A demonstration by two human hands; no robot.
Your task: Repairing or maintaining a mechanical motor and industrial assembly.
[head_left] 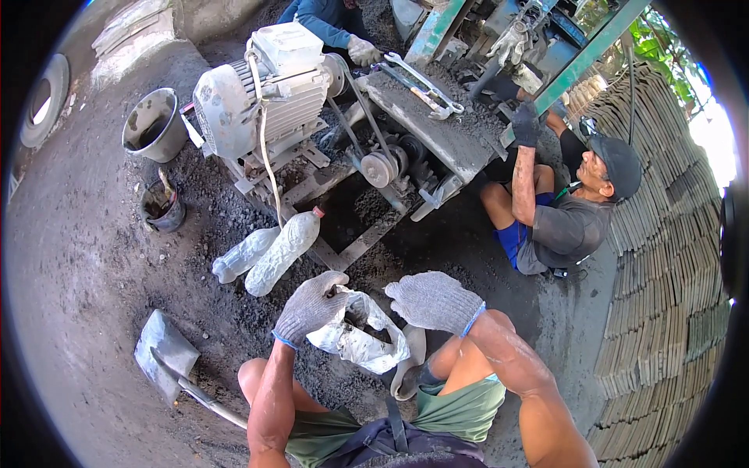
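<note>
My left hand (310,306), in a grey knitted glove with a blue cuff, is closed beside a white plastic bag (382,356). A small dark spot shows at its fingertips; what they hold is unclear. The bag is crumpled and open at the top, with dark contents partly visible, between my knees. My right hand (438,303), gloved alike, reaches over the bag's right side, back up. Its fingers point left, look extended, and hold nothing visible. Just beyond my left hand lie two crumpled clear plastic bottles, the nearer one (282,253) with a red cap.
A large electric motor (261,101) drives belts on a metal frame ahead. Wrenches (425,86) lie on its plate. A co-worker (573,210) sits at right; another's gloved hand (363,51) is behind the motor. Buckets (156,129) and a shovel (166,355) stand left; stacked tiles (663,296) line the right.
</note>
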